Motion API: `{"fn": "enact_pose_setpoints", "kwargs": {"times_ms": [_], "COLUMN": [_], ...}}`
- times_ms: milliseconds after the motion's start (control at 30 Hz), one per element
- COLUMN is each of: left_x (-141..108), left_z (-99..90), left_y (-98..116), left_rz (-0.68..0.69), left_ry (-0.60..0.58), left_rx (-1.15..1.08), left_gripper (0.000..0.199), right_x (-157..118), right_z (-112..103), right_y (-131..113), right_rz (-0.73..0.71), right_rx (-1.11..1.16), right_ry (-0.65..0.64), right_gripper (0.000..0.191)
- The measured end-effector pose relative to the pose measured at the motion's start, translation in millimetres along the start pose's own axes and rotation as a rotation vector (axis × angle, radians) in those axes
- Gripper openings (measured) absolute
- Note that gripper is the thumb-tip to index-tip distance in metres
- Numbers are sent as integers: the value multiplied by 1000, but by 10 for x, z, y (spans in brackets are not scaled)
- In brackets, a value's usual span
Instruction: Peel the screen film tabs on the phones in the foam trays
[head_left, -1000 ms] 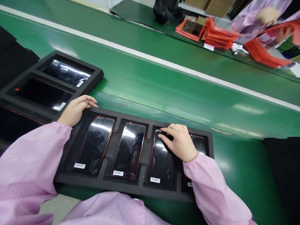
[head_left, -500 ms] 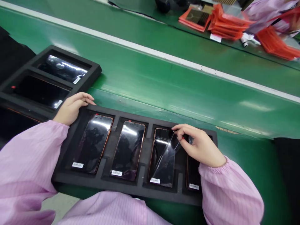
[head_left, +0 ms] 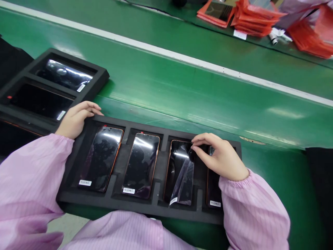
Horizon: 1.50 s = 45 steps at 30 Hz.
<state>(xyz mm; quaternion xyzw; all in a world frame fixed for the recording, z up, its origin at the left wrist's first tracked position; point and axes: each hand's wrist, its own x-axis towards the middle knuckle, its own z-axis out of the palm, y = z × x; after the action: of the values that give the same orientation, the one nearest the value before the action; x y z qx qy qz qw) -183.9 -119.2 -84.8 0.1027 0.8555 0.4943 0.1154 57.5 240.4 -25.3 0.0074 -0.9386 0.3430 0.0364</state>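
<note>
A black foam tray [head_left: 114, 205] in front of me holds several phones in separate recesses. At its back left corner my left hand [head_left: 78, 118] grips the edge, fingers bent loosely over it. My right hand [head_left: 217, 156] pinches the top of a clear screen film [head_left: 183, 184] between thumb and fingers. This film is partly lifted off the third phone [head_left: 177, 163] and slants across it, with the white label at its lower end tilted up. Two phones, one at the left [head_left: 104, 159] and the second [head_left: 142, 165], lie screen up with labels. My right hand partly covers the rightmost phone [head_left: 213, 187].
Another black tray [head_left: 104, 74] with phones stands at the left. A white strip [head_left: 166, 53] crosses the green bench [head_left: 161, 86]. Stacked red pouches [head_left: 256, 19] lie across the bench, near a person's pink sleeve [head_left: 293, 7]. Something black [head_left: 318, 180] is at the right edge.
The film on the third phone has come further off: its lower left side and label have lifted and folded rightward. My left hand stays at the tray corner. The view shifts slightly.
</note>
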Motion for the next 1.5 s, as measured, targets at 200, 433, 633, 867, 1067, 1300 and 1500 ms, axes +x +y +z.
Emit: {"fn": "enact_pose_setpoints", "kwargs": {"times_ms": [200, 433, 633, 867, 1067, 1300, 1500], "left_x": [-15, -57, -93, -101, -107, -103, -113], "left_z": [12, 40, 71, 69, 65, 61, 60], "left_y": [25, 102, 165, 148, 164, 154, 165], "left_rz": [-20, -15, -21, -29, -31, -30, -33], "left_ry": [14, 39, 68, 71, 56, 53, 48], "left_rx": [7, 37, 50, 58, 59, 38, 25], "left_gripper": [28, 27, 28, 29, 27, 27, 26], "right_x": [50, 79, 69, 83, 79, 75, 85], "right_z": [125, 277, 300, 283, 300, 299, 282], "right_y": [-19, -72, -105, -195, -183, -167, -194], "right_rz": [-56, 188, 476, 615, 607, 593, 628], "right_rx": [263, 688, 893, 956, 1023, 1028, 1010], "right_ry": [-29, -170, -215, -210, -191, -192, -202], "right_gripper": [30, 22, 26, 33, 32, 33, 33]}}
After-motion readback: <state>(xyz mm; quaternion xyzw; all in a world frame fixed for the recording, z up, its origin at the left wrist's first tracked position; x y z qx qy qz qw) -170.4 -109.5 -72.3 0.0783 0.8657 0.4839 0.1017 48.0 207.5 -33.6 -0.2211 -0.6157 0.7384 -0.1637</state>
